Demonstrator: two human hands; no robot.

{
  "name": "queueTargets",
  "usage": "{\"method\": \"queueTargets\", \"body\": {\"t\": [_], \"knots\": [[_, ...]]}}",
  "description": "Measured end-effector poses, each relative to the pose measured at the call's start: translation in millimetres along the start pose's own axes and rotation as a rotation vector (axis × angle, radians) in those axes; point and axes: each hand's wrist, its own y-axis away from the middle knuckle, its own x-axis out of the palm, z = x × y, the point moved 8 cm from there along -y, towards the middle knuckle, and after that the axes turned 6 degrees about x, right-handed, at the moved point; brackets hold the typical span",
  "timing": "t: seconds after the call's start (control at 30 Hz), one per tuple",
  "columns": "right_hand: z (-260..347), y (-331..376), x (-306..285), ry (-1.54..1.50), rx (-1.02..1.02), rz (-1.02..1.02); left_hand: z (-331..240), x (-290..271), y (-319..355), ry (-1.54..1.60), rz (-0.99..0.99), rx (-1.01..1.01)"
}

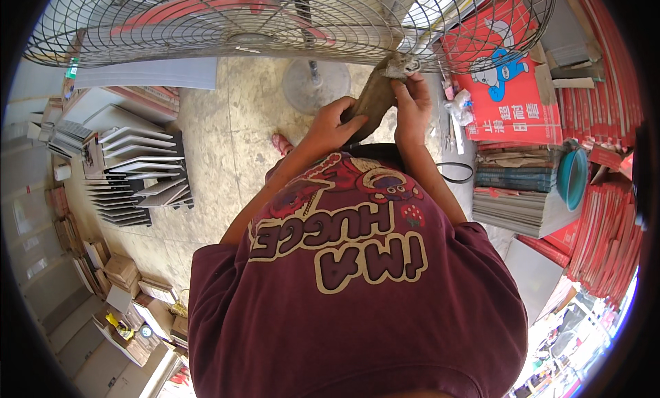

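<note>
A grey-brown rag [377, 103] hangs between my hands, just below the lower rim of a large wire fan guard [206, 44]. My left hand [335, 125] grips the rag's lower left part, thumb on top. Higher up and to the right, my right hand [413, 110] pinches the rag near its bunched, paler top end. That end lies against the guard's rim; whether it goes around the wire I cannot make out. Behind the wires, red fan blades show in part.
The fan's round grey base [316, 86] stands on the concrete floor. At left is a rack of tile samples [141, 174]. Stacked red cartons [601, 240], a red printed box [505, 88] and a teal basin [572, 179] line the right side.
</note>
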Motion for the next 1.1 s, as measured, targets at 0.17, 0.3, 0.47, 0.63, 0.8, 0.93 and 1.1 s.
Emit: {"method": "queueTargets", "body": {"t": [0.17,0.3,0.47,0.63,0.8,0.93,1.1], "knots": [[-20,6,2,0.156,0.312,0.034,9,0,10,-0.025,-0.021,-0.041],[-29,5,4,0.231,0.377,0.091,18,3,14,0.012,-0.013,-0.061],[-13,-2,17,0.317,0.067,0.163,17,1,13,0.063,-0.048,-0.052],[27,25,45,0.393,-0.176,0.226,14,-3,16,0.11,-0.029,-0.062],[58,46,73,0.533,-0.555,0.338,2,-9,12,0.211,-0.091,0.03],[32,27,63,0.515,-0.268,0.231,15,-7,14,0.211,-0.055,-0.075],[8,14,57,0.506,-0.074,0.219,30,-8,14,0.113,-0.023,-0.085]]}}
